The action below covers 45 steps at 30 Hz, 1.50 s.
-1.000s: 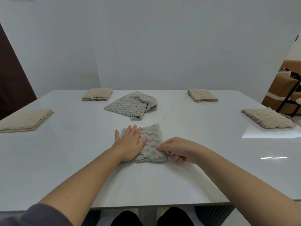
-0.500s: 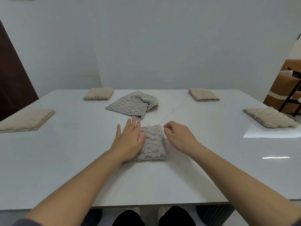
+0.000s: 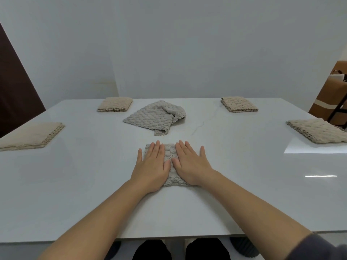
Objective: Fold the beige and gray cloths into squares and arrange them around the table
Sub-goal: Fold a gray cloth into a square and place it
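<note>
From the head camera I count four folded beige knit cloths on the glossy white table (image 3: 75,184): far left (image 3: 115,104), far right (image 3: 238,104), left edge (image 3: 31,135) and right edge (image 3: 317,133). I count two gray ones. The rumpled gray knit cloth (image 3: 154,117) lies mid-table and the folded gray knit square (image 3: 170,152) lies nearest me. My left hand (image 3: 152,169) and right hand (image 3: 191,166) lie flat on that square side by side, fingers straight, grasping nothing.

The forearms are left bare; a grey sleeve (image 3: 322,247) is seen on the right arm, and black trousers (image 3: 152,250) are worn.
</note>
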Each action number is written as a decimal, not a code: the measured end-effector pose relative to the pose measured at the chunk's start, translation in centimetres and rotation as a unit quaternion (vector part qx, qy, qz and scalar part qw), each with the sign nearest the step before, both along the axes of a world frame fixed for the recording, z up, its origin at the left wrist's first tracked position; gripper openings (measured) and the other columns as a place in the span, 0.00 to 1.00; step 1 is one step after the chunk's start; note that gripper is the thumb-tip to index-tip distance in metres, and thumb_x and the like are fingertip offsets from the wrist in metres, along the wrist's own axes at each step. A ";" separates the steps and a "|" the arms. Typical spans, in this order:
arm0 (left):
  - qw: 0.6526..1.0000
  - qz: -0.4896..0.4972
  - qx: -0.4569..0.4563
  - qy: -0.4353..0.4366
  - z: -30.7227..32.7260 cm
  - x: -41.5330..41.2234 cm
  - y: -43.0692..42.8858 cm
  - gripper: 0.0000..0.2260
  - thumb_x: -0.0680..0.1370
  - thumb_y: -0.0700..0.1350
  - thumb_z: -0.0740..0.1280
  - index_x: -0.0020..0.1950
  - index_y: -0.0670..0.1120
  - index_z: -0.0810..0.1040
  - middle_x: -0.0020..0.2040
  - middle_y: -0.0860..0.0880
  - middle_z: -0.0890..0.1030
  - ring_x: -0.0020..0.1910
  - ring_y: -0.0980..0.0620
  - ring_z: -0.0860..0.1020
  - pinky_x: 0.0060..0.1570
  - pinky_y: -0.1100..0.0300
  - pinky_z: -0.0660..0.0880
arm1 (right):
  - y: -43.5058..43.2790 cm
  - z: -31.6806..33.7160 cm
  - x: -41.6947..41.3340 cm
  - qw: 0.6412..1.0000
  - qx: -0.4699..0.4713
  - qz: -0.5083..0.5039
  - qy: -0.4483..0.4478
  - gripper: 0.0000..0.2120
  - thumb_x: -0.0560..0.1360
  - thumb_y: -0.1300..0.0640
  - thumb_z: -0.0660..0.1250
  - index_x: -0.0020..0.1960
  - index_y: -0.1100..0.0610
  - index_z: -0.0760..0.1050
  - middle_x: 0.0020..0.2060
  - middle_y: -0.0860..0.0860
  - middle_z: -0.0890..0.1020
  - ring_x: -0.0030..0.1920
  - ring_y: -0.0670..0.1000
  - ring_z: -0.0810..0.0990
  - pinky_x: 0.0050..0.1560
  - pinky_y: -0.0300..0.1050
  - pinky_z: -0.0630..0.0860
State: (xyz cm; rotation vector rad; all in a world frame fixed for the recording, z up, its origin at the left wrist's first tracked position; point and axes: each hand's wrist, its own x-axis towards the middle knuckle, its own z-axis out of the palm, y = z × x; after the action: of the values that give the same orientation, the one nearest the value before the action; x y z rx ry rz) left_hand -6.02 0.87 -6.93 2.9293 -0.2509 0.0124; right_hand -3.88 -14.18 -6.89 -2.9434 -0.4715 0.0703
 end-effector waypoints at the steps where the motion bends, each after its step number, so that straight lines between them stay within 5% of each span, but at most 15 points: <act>1: 1.000 0.001 0.001 -0.001 -0.1 0.0 0.0 0.27 0.83 0.53 0.43 0.79 0.45 0.41 0.79 0.50 0.40 0.77 0.55 0.38 0.75 0.48 0.36 | 0.0 0.0 0.0 1.000 -0.003 -0.001 -0.002 0.29 0.83 0.45 0.42 0.79 0.57 0.42 0.79 0.50 0.44 0.78 0.49 0.41 0.74 0.64 0.40; 10: 0.995 -0.050 -0.084 -0.011 0.3 -0.9 1.8 0.33 0.80 0.63 0.47 0.79 0.49 0.43 0.79 0.53 0.40 0.76 0.58 0.36 0.74 0.49 0.35 | -0.2 0.9 0.4 0.999 0.017 -0.001 0.035 0.29 0.82 0.44 0.44 0.79 0.55 0.45 0.79 0.49 0.49 0.78 0.49 0.46 0.74 0.66 0.40; 13: 0.987 -0.146 -0.058 -0.020 1.1 -2.1 4.7 0.40 0.73 0.70 0.53 0.79 0.55 0.43 0.77 0.59 0.38 0.74 0.64 0.33 0.75 0.53 0.36 | -0.6 2.2 0.6 0.997 0.066 -0.004 0.040 0.25 0.82 0.44 0.44 0.75 0.53 0.60 0.75 0.50 0.64 0.75 0.52 0.59 0.73 0.65 0.45; 14: 0.986 -0.159 -0.025 -0.029 1.2 -2.2 5.8 0.42 0.72 0.72 0.55 0.79 0.56 0.42 0.77 0.60 0.37 0.73 0.65 0.33 0.75 0.53 0.36 | -0.8 2.6 0.6 0.996 0.080 -0.012 0.028 0.23 0.82 0.44 0.43 0.67 0.52 0.68 0.68 0.51 0.72 0.70 0.54 0.66 0.71 0.63 0.50; 16: 0.989 -0.133 0.024 -0.052 1.4 -1.9 7.9 0.43 0.70 0.72 0.54 0.78 0.56 0.42 0.76 0.60 0.37 0.74 0.63 0.35 0.75 0.53 0.37 | -1.3 3.5 0.4 0.998 0.027 -0.021 -0.052 0.16 0.82 0.48 0.43 0.50 0.52 0.67 0.48 0.49 0.77 0.51 0.56 0.76 0.57 0.55 0.64; 18: 0.996 -0.056 0.012 -0.071 1.8 -1.7 9.5 0.39 0.74 0.66 0.56 0.79 0.53 0.45 0.77 0.58 0.41 0.76 0.59 0.39 0.75 0.53 0.39 | -2.0 4.2 -0.1 0.987 -0.042 -0.043 -0.149 0.16 0.80 0.50 0.40 0.44 0.54 0.63 0.35 0.47 0.69 0.35 0.56 0.69 0.39 0.47 0.61; 20: 0.997 0.016 -0.022 -0.070 2.1 -1.8 9.7 0.31 0.80 0.50 0.58 0.79 0.49 0.47 0.79 0.52 0.44 0.78 0.55 0.43 0.75 0.54 0.41 | -2.5 4.6 -0.7 0.976 -0.055 -0.070 -0.199 0.21 0.78 0.50 0.36 0.39 0.55 0.63 0.29 0.49 0.67 0.28 0.54 0.64 0.33 0.46 0.56; 22: 0.995 0.040 -0.055 -0.066 2.4 -2.0 8.4 0.27 0.82 0.44 0.53 0.79 0.46 0.48 0.80 0.49 0.46 0.78 0.53 0.43 0.75 0.54 0.40 | -2.4 4.6 -0.8 0.974 -0.028 -0.068 -0.213 0.18 0.80 0.52 0.42 0.38 0.55 0.65 0.31 0.49 0.70 0.32 0.56 0.70 0.38 0.48 0.63; 24: 0.995 0.029 -0.075 -0.053 2.5 -2.1 6.2 0.25 0.83 0.46 0.49 0.79 0.45 0.47 0.79 0.49 0.44 0.78 0.54 0.42 0.75 0.53 0.39 | -1.5 4.3 -0.7 0.985 0.043 -0.022 -0.165 0.17 0.82 0.52 0.46 0.51 0.56 0.73 0.48 0.53 0.78 0.53 0.57 0.77 0.58 0.53 0.67; 26: 0.997 0.023 -0.074 -0.022 2.3 -2.2 3.7 0.26 0.83 0.49 0.46 0.79 0.44 0.43 0.79 0.48 0.42 0.77 0.53 0.40 0.75 0.52 0.39 | -0.1 3.5 -0.8 0.996 0.058 0.032 -0.060 0.23 0.83 0.50 0.45 0.75 0.58 0.61 0.74 0.54 0.64 0.75 0.53 0.59 0.75 0.57 0.51; 27: 0.998 0.027 -0.062 -0.003 1.9 -2.3 2.6 0.26 0.83 0.50 0.45 0.79 0.43 0.42 0.79 0.47 0.40 0.77 0.53 0.39 0.75 0.51 0.38 | 0.5 3.0 -0.9 0.998 0.039 0.056 -0.017 0.26 0.83 0.49 0.44 0.79 0.57 0.51 0.78 0.51 0.53 0.78 0.51 0.48 0.76 0.58 0.43; 30: 0.998 0.054 -0.017 0.036 0.7 -2.7 0.6 0.27 0.83 0.52 0.43 0.78 0.41 0.40 0.79 0.45 0.38 0.77 0.50 0.38 0.75 0.49 0.38 | 1.0 1.4 -0.9 0.996 -0.005 0.079 0.027 0.28 0.83 0.46 0.43 0.79 0.56 0.41 0.79 0.49 0.42 0.78 0.48 0.38 0.75 0.60 0.38; 45: 0.999 0.023 0.011 0.044 0.2 -2.4 1.3 0.29 0.83 0.55 0.42 0.78 0.42 0.38 0.78 0.46 0.37 0.77 0.52 0.35 0.75 0.50 0.37 | 0.9 0.5 -1.6 0.999 -0.003 0.049 0.021 0.29 0.83 0.45 0.42 0.79 0.56 0.41 0.79 0.49 0.42 0.78 0.48 0.40 0.74 0.63 0.38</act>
State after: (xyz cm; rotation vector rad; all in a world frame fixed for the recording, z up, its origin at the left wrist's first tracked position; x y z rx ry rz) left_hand -8.39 2.20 -6.74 2.9473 -0.1720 -0.1132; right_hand -5.50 -13.31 -6.40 -2.9171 -0.6107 0.1451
